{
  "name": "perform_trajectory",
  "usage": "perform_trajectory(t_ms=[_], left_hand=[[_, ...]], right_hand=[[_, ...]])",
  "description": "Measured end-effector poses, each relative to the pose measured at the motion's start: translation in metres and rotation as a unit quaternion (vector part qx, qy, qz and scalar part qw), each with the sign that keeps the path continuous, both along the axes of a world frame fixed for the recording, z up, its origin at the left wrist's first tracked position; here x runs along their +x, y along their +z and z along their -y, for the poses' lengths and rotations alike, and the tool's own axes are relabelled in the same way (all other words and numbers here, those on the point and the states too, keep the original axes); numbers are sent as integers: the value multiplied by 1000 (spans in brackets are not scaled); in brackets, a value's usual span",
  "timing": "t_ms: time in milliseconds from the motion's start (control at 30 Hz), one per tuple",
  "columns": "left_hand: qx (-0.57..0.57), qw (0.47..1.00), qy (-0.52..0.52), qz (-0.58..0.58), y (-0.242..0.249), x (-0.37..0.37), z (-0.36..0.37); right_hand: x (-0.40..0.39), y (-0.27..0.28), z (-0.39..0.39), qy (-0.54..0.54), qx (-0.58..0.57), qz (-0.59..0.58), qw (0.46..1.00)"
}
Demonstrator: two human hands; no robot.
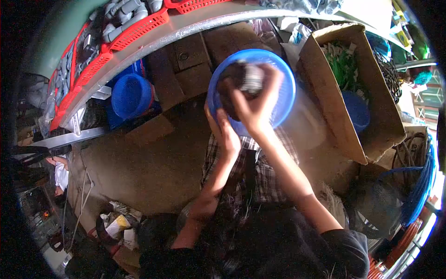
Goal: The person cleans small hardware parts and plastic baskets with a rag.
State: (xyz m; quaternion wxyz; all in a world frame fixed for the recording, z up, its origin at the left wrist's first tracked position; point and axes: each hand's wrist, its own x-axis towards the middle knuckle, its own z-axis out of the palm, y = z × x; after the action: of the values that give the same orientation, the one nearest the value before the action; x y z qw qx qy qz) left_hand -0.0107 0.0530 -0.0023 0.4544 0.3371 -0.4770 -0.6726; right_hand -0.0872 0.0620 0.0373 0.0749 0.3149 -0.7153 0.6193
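A round blue plastic basin [289,104] is held up in front of me, above my lap. My left hand [226,137] is closed on its near left side, fingers along the outer wall and rim. Over the basin's opening, my right hand [260,104] is curled around a grey and dark object [252,80], smeared by motion. Its kind cannot be made out. A dark brown mass [227,86] shows beside it inside the basin, partly behind the fingers.
Red baskets [139,30] of grey pipe fittings line the shelf at upper left. Below them sits a blue bucket [131,96]. On the right stand an open cardboard box [325,107] and coiled blue hose [420,190]. Another person's white sleeve [61,176] shows far left.
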Motion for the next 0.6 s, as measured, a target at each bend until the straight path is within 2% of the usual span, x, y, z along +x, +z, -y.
perform_trajectory(t_ms=[33, 67, 100, 167, 233, 267, 367, 400, 433, 500, 600], left_hand=[[-7, 1000, -2, -2, 3, 0, -1], [16, 1000, 9, 8, 5, 1, -1], [40, 999, 21, 18, 7, 2, -2], [44, 999, 19, 22, 1, 0, 0], [12, 999, 5, 32, -8, -3, 4], [-11, 999, -7, 42, -13, -3, 1], [-108, 989, -48, 93, -23, -1, -4], [-147, 981, -56, 114, -23, 1, -6], [-192, 971, -58, 130, -21, 3, -6], [-285, 945, -50, 150, -5, 2, 1], [-240, 968, -3, 66, -12, -1, -2]], right_hand=[[-4, 6, 0, -57, -42, -17, 997], [-3, 15, -6, -47, -54, -3, 997], [-5, 17, -14, 49, -112, -4, 993], [0, 27, -26, 263, -4, -58, 963], [14, 18, -20, 323, 147, -183, 917], [17, 17, -16, 307, 170, -156, 923], [7, 23, 2, 183, 127, -138, 965], [1, 22, 10, 110, 92, -130, 981], [-7, 26, 12, 25, 155, -148, 976], [-38, 22, 18, -82, 158, -144, 974], [-90, 5, -2, -213, 167, -141, 952]])
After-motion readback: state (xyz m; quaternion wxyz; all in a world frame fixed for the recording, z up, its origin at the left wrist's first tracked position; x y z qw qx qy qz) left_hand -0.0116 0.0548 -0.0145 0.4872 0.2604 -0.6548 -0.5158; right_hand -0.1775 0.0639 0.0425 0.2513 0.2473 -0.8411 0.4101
